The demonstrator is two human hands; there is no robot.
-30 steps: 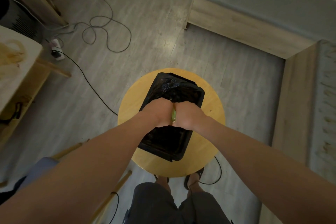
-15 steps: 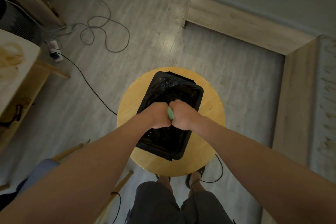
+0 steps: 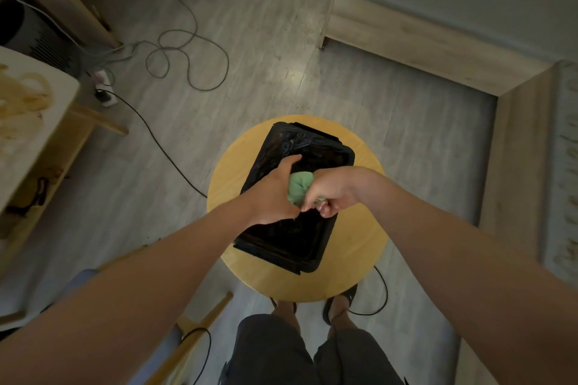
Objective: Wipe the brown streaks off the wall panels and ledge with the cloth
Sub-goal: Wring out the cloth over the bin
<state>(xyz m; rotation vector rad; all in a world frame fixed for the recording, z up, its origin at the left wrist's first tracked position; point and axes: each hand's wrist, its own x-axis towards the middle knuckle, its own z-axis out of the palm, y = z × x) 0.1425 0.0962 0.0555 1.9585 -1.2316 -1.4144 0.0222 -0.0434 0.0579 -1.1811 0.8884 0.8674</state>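
Head view: gripped a green cloth [image 3: 299,186] between both hands over a black tub [image 3: 316,147].
Curled the left hand [image 3: 271,195] round its left side, pinched its lower edge with the right hand [image 3: 330,194], hiding most of it. Sat the tub on a round stool [image 3: 353,265]; could not make out its dark inside. Could barely tell marks on the dim panel [image 3: 566,165] far right.

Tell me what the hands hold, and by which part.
A bunched green cloth: the left hand grips its left side, the right hand grips its right side.
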